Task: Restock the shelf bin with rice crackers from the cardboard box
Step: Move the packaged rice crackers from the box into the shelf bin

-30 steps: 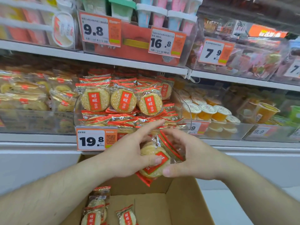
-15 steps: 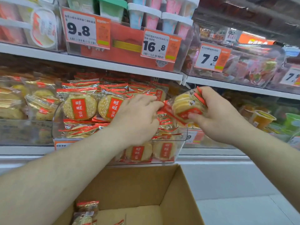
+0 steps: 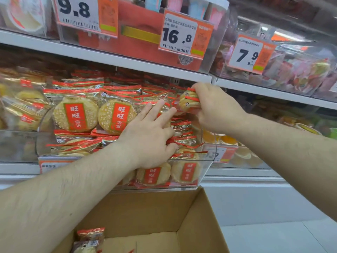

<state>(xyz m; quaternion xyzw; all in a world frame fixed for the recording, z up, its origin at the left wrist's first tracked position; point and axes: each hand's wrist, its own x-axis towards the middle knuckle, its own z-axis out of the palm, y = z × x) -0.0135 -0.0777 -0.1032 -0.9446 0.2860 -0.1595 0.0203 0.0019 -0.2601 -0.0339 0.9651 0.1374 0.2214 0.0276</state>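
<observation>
Up at the shelf bin (image 3: 209, 162), our right hand (image 3: 217, 111) pinches a stack of rice crackers (image 3: 188, 101) above its right end, while our left hand (image 3: 147, 137) presses spread fingers on the packs inside; the cardboard box (image 3: 197, 229) sits below.

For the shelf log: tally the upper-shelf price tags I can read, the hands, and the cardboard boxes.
Price tags: 3 (9.8, 16.8, 7.9)
Hands: 2 (left; right, gripping a pack)
Box: 1
Total: 6

Glossy plastic cracker wrappers (image 3: 75, 114) (matt cardboard box (image 3: 197, 225)).
</observation>
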